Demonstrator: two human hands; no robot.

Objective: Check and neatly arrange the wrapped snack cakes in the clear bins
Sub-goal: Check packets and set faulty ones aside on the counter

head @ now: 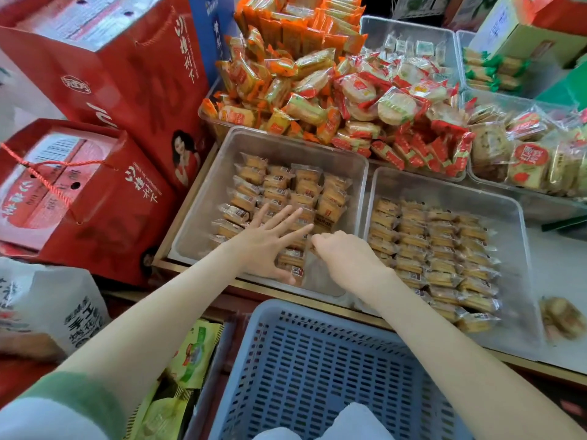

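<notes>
Two clear bins sit side by side on the counter. The left bin (pixel 203 223) holds rows of wrapped snack cakes (pixel 305 188), somewhat uneven. My left hand (pixel 270 246) lies flat with spread fingers on the cakes near the bin's front. My right hand (pixel 346 258) hovers beside it with curled fingers pinching a wrapped cake (pixel 324 236) at the bin's right side; most of that cake is hidden. The right bin (pixel 521 236) holds several neat rows of similar cakes (pixel 438 249).
A blue slotted basket (pixel 317 369) stands in front of me below the counter. Red gift boxes (pixel 104 74) stack at the left. Behind are heaped bins of orange and red wrapped snacks (pixel 317 90). A loose wrapped snack (pixel 560 317) lies at the right.
</notes>
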